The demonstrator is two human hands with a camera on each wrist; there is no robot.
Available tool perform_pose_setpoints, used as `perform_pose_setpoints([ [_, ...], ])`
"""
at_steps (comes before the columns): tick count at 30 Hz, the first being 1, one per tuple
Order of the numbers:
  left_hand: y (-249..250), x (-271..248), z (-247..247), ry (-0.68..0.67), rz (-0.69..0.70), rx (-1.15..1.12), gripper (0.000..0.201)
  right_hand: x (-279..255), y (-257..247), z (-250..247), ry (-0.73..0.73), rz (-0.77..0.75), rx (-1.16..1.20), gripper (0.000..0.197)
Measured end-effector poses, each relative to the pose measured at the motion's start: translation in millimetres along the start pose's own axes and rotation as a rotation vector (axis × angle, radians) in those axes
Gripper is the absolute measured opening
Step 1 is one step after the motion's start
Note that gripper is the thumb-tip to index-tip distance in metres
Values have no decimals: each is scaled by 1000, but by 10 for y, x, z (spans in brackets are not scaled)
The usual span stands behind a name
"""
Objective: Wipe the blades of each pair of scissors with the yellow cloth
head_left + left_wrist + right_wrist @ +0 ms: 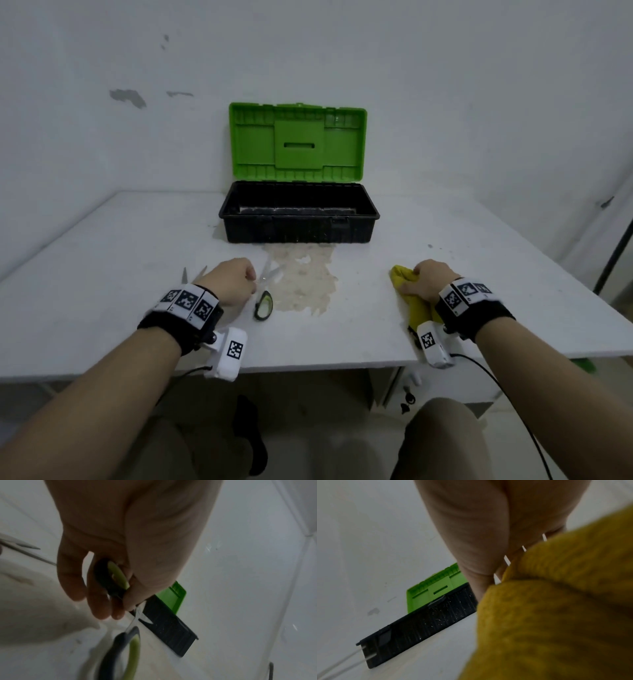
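A pair of scissors with black and green handles [263,305] lies on the white table [102,274], its blades [272,272] spread and pointing away. My left hand [248,277] grips one handle loop [112,577], with the thumb and fingers [101,601] curled round it; the other loop [132,649] lies free nearer to me. A second pair's metal blades [193,274] [22,547] stick out to the left of that hand, handles hidden. At the right, my right hand [416,279] grips the bunched yellow cloth [404,279] [556,615] on the table.
A toolbox with a black base [298,226] and a raised green lid [296,140] stands open at the back centre against the wall. A beige worn patch [303,284] marks the table between my hands. The table's front edge [308,366] is just behind my wrists.
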State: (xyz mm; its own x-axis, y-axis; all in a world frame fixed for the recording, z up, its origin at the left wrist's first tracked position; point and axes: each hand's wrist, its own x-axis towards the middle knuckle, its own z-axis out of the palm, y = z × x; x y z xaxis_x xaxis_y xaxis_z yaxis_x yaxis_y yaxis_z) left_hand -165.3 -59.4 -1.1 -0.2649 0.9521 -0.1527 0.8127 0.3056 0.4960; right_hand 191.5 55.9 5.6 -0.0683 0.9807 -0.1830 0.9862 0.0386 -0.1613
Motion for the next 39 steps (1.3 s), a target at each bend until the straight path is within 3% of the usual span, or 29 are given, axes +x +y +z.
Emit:
perform_pose_setpoints([
  [3, 84, -56, 10, 12, 52, -250, 11, 11, 38, -41, 7, -15, 32, 52],
  [7, 298, -191, 114, 13, 116, -547, 5, -195, 57, -186, 137, -125, 197, 46],
  [11, 458, -250, 224, -76, 171, -620, 18, -545, -64, -250, 145, -218, 610, 50],
  [15, 586, -301, 378, -124, 228, -591, 20, -873, -284, -205, 89, -312, 858, 29],
  [19, 639, -338, 524, -114, 256, -549, 21, -1044, -440, 9, 21, -378, 828, 21],
  [23, 652, -351, 623, -54, 277, -460, 23, -1006, -486, 170, 87, -463, 718, 19],
  [26, 672, -361, 634, -29, 306, -409, 24, -946, -510, 197, 59, -466, 691, 24],
  [34, 662, -344, 606, 1, 298, -396, 23, -988, -621, 138, 82, -519, 843, 13],
  [39, 687, -348, 629, 7, 290, -403, 22, -955, -664, 172, 84, -527, 802, 14],
])
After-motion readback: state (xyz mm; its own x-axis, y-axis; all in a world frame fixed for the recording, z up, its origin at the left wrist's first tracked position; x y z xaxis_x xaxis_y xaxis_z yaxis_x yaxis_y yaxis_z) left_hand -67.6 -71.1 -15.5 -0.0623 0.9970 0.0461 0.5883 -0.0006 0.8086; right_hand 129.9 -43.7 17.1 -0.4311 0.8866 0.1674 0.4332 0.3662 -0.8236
